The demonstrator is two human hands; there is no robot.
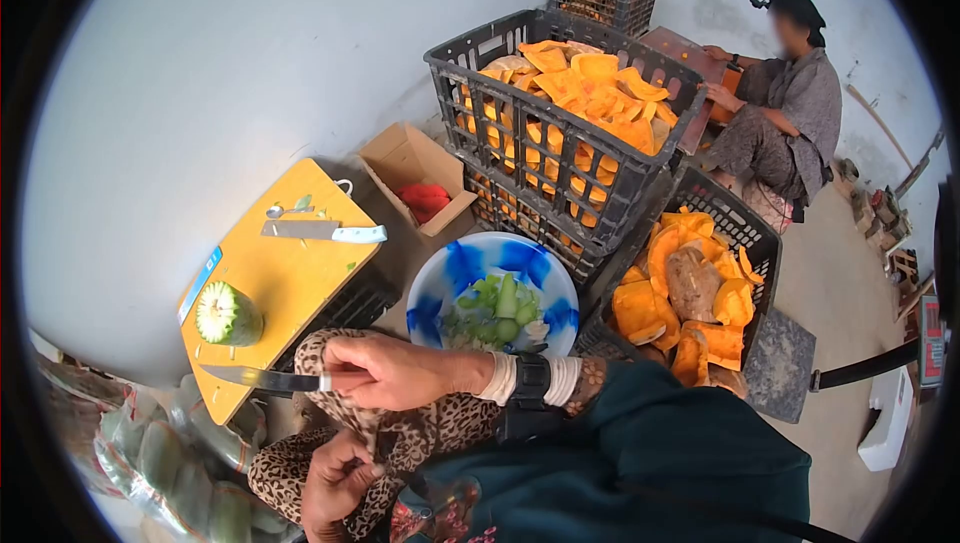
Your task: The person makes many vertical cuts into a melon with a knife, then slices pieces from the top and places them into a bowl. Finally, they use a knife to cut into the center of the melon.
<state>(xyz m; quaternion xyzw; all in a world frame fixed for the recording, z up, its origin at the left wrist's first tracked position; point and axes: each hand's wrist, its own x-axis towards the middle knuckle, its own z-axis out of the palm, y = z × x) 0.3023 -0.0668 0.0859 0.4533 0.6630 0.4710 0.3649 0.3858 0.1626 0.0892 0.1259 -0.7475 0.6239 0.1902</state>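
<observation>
My right hand (400,373) is closed round the handle of a small knife (245,375), whose blade points left across the near edge of a yellow cutting board (285,213). On that board a cut piece of green gourd (229,314) stands with its pale, scalloped end showing. Lower down, my left hand (338,483) rests by my leopard-print trouser leg with fingers curled together; whatever they may pinch is too small to tell. Beyond my right wrist sits a blue-and-white basin (425,278) holding green gourd pieces (500,305).
A cleaver (322,232) and a spoon (284,211) lie on the board. Black crates (560,168) of orange pumpkin pieces (600,83) stand ahead and right. A cardboard box (450,215) holds something red. Bagged green gourds (165,458) lie lower left. Another person (790,108) sits at the far right.
</observation>
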